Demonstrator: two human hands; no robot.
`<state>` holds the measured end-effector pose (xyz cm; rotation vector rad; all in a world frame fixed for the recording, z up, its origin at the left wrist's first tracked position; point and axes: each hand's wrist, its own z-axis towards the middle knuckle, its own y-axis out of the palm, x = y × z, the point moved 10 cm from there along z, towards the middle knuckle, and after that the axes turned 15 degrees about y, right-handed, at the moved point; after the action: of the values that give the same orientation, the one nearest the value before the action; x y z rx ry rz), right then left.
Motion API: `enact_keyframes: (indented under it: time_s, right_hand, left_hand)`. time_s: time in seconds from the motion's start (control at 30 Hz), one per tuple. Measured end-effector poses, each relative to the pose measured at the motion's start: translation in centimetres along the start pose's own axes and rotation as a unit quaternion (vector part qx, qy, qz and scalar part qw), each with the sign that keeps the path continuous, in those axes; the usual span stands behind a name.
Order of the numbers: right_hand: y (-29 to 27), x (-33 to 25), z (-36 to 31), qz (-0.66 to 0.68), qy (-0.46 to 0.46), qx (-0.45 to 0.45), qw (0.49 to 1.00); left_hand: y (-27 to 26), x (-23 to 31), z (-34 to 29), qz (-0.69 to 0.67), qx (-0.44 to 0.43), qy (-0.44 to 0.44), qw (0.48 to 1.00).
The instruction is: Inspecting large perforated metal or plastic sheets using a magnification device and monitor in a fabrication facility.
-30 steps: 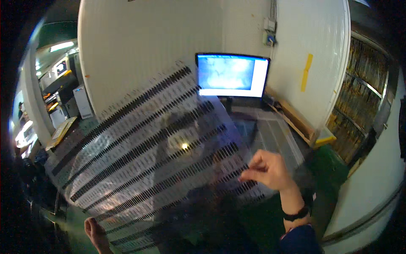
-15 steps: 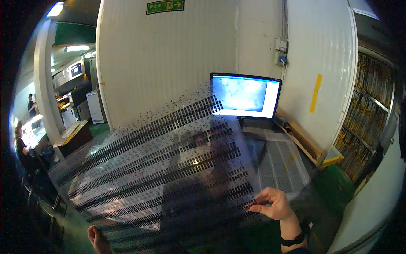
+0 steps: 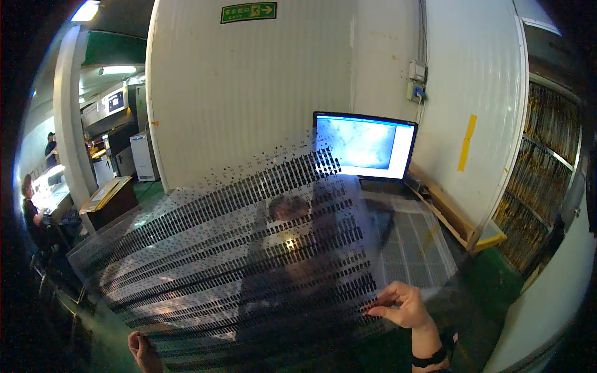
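Observation:
A large clear film sheet (image 3: 205, 261) printed with rows of small black marks stretches across the view, tilted and glossy with reflections. My left hand (image 3: 144, 352) grips its edge at the lower left. At the lower right edge, my right hand (image 3: 401, 304) pinches the film between thumb and fingers; a dark band circles that wrist. Through and beyond the film lies a second patterned sheet (image 3: 413, 239) on the table. A lit monitor (image 3: 367, 146) stands behind the film's top right corner, showing a bluish-white picture.
Behind the monitor rises a white panel wall (image 3: 249, 87) with a green sign (image 3: 249, 12). A wooden tray (image 3: 444, 208) sits right of the monitor. Hanging racks (image 3: 538, 168) fill the far right. On the left are a box (image 3: 109, 202), machines and people at a lit table.
The film's upper right corner has shifted slightly right and down, covering more of the monitor's lower left. Both hands keep their grip on it. The surroundings have moved a little rightward in view.

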<state>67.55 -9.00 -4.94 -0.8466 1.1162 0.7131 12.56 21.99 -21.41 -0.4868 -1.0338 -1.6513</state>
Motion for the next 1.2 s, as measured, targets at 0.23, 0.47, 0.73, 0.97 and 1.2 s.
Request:
enact_keyframes:
  time_s: [0.23, 0.47, 0.73, 0.97, 1.2]
  right_hand:
    - [-0.5, -0.1, 0.0, 0.013, -0.006, 0.000, 1.000]
    - [-0.9, 1.9, 0.2, 0.017, 0.072, 0.022, 0.997]
    - [-4.4, 3.5, -1.7, -0.124, -0.031, 0.111, 0.986]
    - [-6.0, 5.4, -2.0, -0.059, 0.016, 0.108, 0.992]
    - [-6.0, 4.6, -2.2, -0.030, 0.025, 0.166, 0.985]
  left_hand:
    - [4.0, 2.1, -0.1, -0.075, -0.069, 0.012, 0.995]
    - [3.4, 4.7, -0.9, -0.037, 0.012, 0.052, 0.998]
    - [7.8, 7.7, -0.2, 0.033, 0.019, 0.024, 0.999]
    - [10.3, 10.0, -0.6, 0.044, -0.012, 0.057, 0.997]
    - [11.2, 11.0, -0.7, 0.074, -0.019, 0.093, 0.993]
